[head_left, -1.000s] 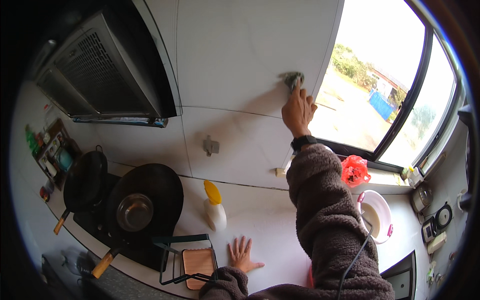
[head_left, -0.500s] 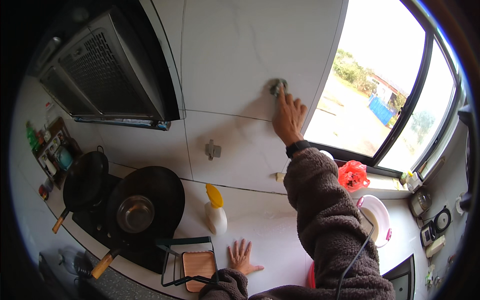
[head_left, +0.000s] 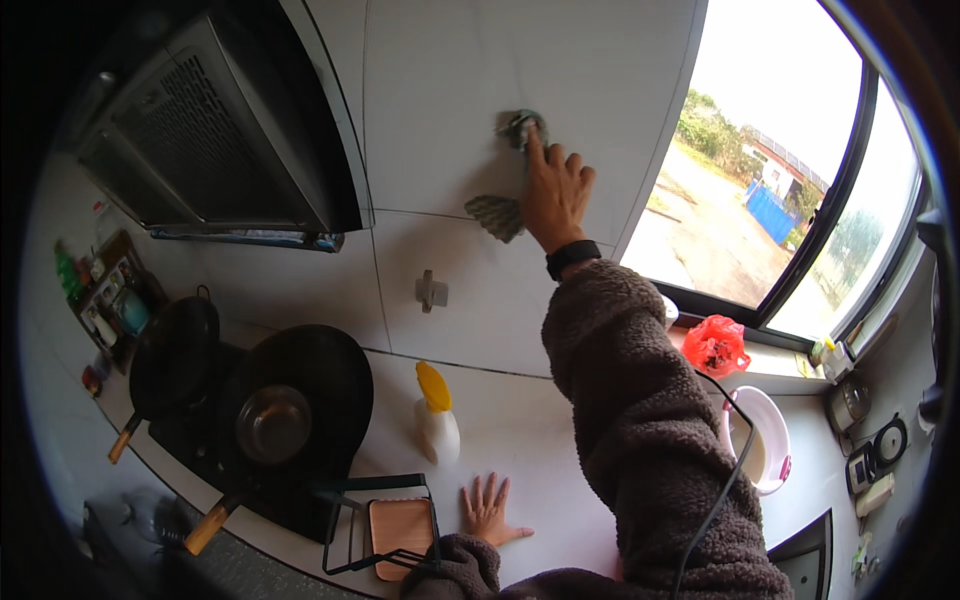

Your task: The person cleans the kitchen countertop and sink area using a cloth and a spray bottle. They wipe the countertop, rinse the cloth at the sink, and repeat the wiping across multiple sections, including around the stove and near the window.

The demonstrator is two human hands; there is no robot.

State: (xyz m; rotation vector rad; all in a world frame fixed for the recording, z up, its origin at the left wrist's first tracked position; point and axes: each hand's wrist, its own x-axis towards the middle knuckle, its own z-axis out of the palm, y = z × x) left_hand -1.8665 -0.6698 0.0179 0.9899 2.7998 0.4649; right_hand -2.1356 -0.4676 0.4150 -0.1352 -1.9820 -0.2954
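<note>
My right hand [head_left: 558,198] reaches up to the white tiled wall [head_left: 430,110], its fingers pressing a crumpled grey-green cloth [head_left: 494,217] against a tile. One end of the cloth bunches under the fingertips; another part hangs out to the left of the hand. Down on the white countertop [head_left: 540,420], my left hand [head_left: 487,512] lies flat with fingers spread, holding nothing. Just beyond it stands a white spray bottle with a yellow head [head_left: 436,420]. Lower on the wall a small grey fixture [head_left: 431,292] sticks out.
A range hood [head_left: 220,130] juts out at upper left, above a wok [head_left: 340,370] with a metal bowl inside. A dark rack with a wooden board [head_left: 400,535] stands beside my left sleeve. At right are a window, a red plastic bag [head_left: 716,345] and a pink-white basin [head_left: 770,425].
My right hand has slid up and left along the wall with the cloth. More of the cloth now shows beside the hand. My left hand stays flat on the counter.
</note>
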